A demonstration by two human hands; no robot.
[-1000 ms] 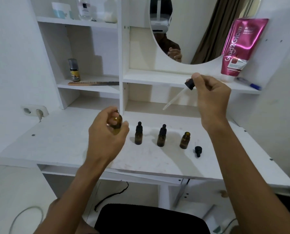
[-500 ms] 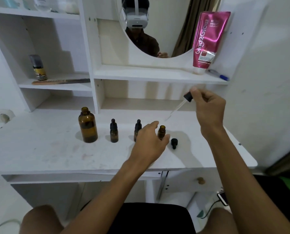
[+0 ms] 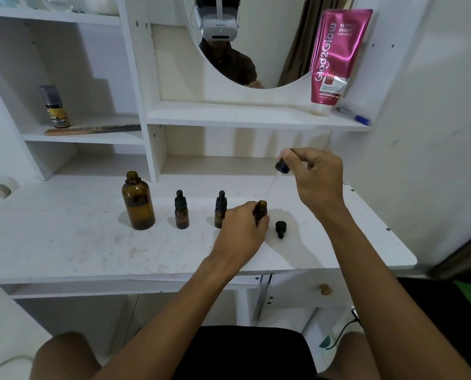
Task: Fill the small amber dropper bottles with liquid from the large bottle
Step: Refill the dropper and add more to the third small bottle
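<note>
One uncapped amber bottle [image 3: 262, 208], two capped.
Left hand [image 3: 242, 233] gripped it; right hand [image 3: 318, 179] pinched a black-topped dropper [image 3: 282, 166] over it.

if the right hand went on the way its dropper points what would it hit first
The dropper tip would probably meet the mouth of the open small bottle the left hand grips; depth unclear.

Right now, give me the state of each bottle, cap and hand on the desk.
large bottle: uncapped, upright, untouched
left small bottle: capped, upright
middle small bottle: capped, upright
right small bottle: uncapped, upright, gripped by left hand
loose cap: lying on the desk
dropper: pinched by right hand, tilted, tip near the right small bottle's mouth
</note>
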